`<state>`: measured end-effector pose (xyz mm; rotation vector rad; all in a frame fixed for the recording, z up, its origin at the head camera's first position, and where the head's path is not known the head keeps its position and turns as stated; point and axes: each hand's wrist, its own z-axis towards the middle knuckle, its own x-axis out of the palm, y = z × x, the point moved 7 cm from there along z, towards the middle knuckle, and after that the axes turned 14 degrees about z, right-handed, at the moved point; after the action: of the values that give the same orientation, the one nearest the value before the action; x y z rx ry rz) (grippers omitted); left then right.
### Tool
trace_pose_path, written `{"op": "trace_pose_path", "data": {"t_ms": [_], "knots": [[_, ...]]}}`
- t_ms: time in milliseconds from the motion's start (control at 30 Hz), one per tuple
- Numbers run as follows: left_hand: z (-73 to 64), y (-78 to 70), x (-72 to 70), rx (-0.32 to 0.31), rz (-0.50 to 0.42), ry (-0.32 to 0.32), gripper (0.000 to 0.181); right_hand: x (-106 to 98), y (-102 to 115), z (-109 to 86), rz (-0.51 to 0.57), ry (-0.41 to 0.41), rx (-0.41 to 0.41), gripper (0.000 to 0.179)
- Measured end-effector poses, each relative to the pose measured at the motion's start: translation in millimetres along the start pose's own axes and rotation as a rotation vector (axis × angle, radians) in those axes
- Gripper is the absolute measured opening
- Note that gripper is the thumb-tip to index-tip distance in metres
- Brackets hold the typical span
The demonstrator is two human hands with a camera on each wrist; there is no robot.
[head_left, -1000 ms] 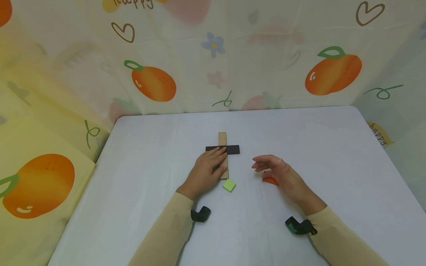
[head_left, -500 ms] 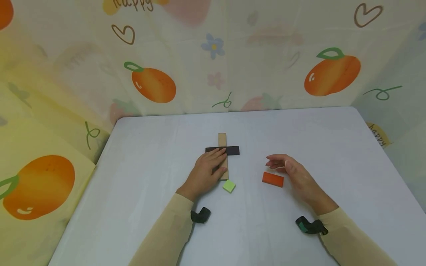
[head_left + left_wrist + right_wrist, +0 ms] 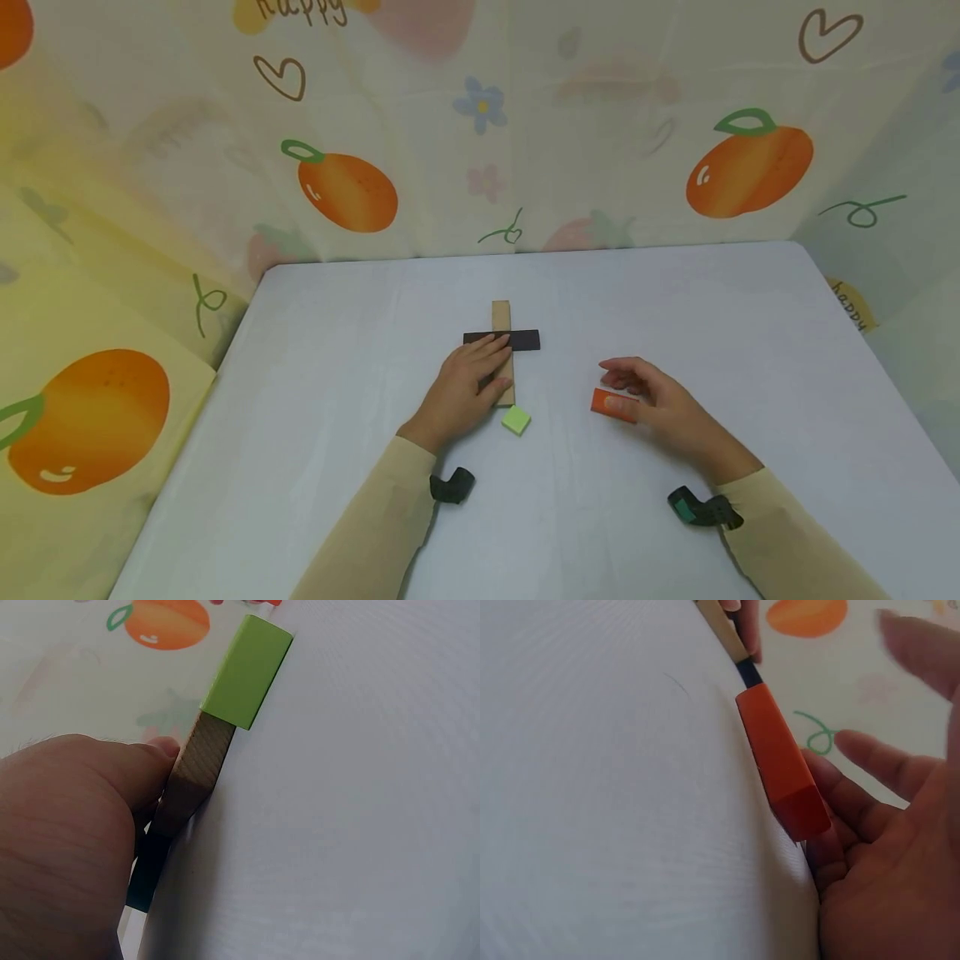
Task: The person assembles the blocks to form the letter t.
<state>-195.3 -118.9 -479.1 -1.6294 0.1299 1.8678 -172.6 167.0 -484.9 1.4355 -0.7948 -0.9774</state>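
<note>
A tan wooden strip (image 3: 501, 315) lies crossed by a black strip (image 3: 527, 340) on the table. My left hand (image 3: 456, 387) rests on them, its extended fingers over the crossing and the thumb along the wooden strip's near part. Close by the near end of that strip sits a lime green block (image 3: 516, 420), also large in the left wrist view. An orange rectangular block (image 3: 600, 400) lies to the right. Around it is my right hand (image 3: 667, 412), fingers at its far side; the thumb overlaps its top in the head view but stands off it in the right wrist view.
White cloth covers the table (image 3: 337, 350). A fruit-patterned curtain (image 3: 517, 125) rises behind its back edge and along both sides. Each wrist carries a dark camera, one by the left sleeve (image 3: 453, 485) and one by the right (image 3: 703, 507).
My right hand has drawn back to the right, uncovering the orange block, then its thumb has come down across the block in the head view. My left hand keeps its place.
</note>
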Motion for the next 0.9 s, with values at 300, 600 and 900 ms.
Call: {"op": "trace_pose_path", "data": {"t_ms": [300,600,900], "knots": [[0.0,1.5,2.0,-0.003,0.010,0.005,0.051,1.2,-4.8,-0.4,-0.069,0.024,-0.005,0.061],[-0.3,1.2,0.7,0.002,0.008,0.001,0.051,2.0,1.0,-1.6,-0.192,0.025,-0.035,0.053],[0.2,1.5,1.4,0.006,0.002,0.001,0.051,2.0,0.1,-1.1,-0.265,0.005,-0.049,0.043]]}}
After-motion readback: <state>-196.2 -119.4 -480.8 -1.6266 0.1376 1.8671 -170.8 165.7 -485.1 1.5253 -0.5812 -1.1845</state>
